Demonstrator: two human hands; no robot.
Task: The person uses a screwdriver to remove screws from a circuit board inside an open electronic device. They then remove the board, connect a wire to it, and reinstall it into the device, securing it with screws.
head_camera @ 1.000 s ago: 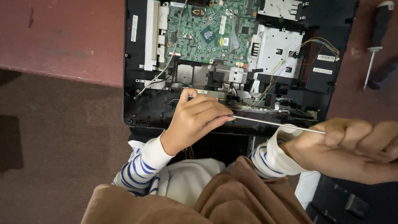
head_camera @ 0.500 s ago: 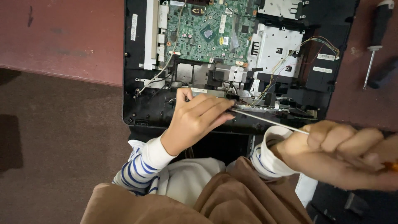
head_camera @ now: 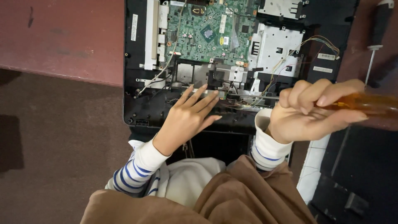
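1. Laptop chassis [head_camera: 141, 112], opened, overhangs the bench's [head_camera: 62, 37] near edge.
2. Left hand [head_camera: 188, 118] rests flat on it, fingers spread, grasping nothing.
3. Right hand [head_camera: 309, 112] clenches an orange-handled screwdriver [head_camera: 365, 103].

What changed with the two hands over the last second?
The right hand drew back rightward, baring the orange translucent screwdriver handle it grips. The left hand uncurled; its fingers now lie spread flat on the opened black laptop base. The green circuit board stayed put.
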